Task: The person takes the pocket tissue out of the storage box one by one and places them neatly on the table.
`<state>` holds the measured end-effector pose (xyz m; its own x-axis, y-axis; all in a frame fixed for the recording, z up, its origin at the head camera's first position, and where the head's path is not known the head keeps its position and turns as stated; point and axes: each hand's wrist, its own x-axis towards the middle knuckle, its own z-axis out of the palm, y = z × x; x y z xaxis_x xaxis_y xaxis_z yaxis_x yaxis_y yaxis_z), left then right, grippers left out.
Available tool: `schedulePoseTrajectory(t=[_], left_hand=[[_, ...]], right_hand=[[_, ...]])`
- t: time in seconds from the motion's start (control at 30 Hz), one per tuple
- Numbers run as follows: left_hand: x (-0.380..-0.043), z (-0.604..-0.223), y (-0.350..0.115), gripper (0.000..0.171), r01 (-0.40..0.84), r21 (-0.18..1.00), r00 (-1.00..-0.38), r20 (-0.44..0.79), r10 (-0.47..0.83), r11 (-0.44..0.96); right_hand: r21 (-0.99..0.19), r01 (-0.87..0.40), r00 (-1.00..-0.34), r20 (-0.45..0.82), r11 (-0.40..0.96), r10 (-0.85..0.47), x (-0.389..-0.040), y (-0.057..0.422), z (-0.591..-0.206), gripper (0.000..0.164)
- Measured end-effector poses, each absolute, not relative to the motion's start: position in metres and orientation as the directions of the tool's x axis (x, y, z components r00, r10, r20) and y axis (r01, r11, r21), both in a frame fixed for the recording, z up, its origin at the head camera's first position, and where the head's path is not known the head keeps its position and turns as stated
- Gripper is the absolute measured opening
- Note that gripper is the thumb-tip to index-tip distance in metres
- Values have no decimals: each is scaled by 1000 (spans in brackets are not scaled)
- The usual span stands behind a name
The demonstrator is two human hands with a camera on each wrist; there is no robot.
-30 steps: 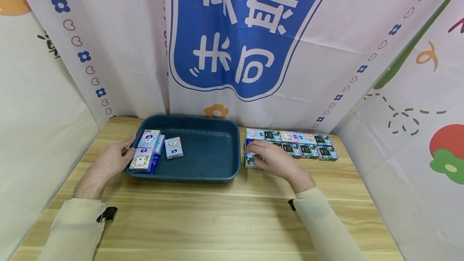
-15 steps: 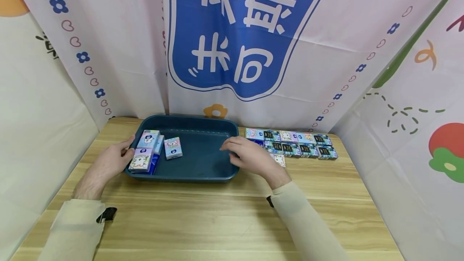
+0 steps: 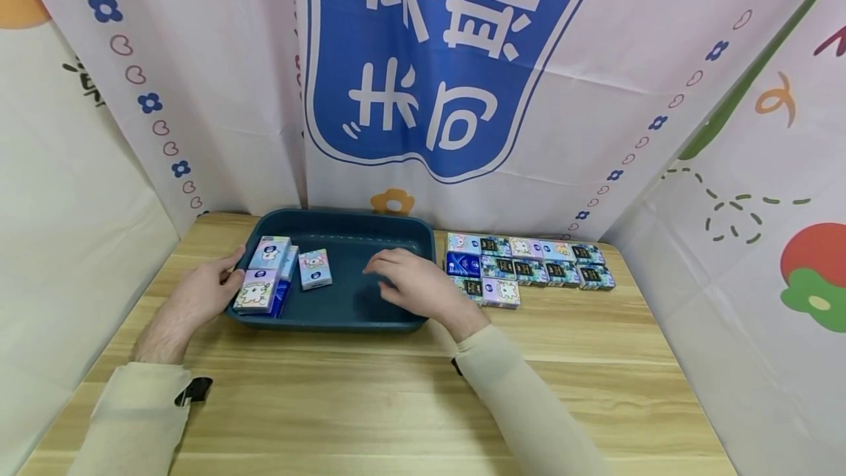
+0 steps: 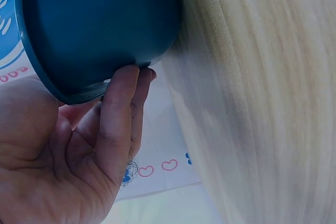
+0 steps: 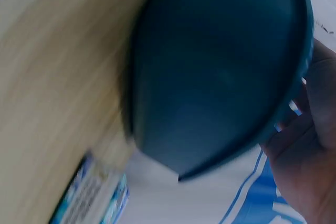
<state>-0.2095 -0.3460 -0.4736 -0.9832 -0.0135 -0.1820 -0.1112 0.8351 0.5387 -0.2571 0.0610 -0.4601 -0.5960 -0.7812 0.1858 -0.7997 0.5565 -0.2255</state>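
Note:
My left hand (image 3: 201, 291) holds the left end of the dark teal tray (image 3: 370, 327). In the left wrist view, its fingers (image 4: 118, 114) lie against the tray's outer wall below the rim. Above the tray's right half hovers my right hand (image 3: 416, 281), fingers loosely bent, with nothing seen in it. Small tissue packs fill the tray's left end: a light blue one (image 3: 269, 252), a white-and-purple one (image 3: 255, 292) and a dark blue one (image 3: 280, 298). Another pastel pack (image 3: 315, 269) lies apart, nearer my right hand.
Right of the tray, several tissue packs lie in rows on the wooden table (image 3: 370, 402). They include a dark blue pack (image 3: 463, 264) and a white-and-purple pack (image 3: 500, 292). A printed curtain (image 3: 264, 131) hangs close behind the tray.
My right hand has moved left from the packs beside the tray to above it, uncovering the dark blue pack and the front row. My left hand has stayed in place.

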Motion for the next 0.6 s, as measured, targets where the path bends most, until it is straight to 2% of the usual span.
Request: schedulePoseTrajectory(t=[0.4, 0.6], left_hand=[[-209, -472, -345, 67, -122, 543, -981, -192, -18, 831], [-209, -472, -345, 67, -120, 546, -981, -195, -14, 829]], right_hand=[[-159, -783, -620, 120, 601, -776, -251, 8, -473, 38], [-142, -748, -662, 83, 648, -745, -249, -14, -473, 41]])
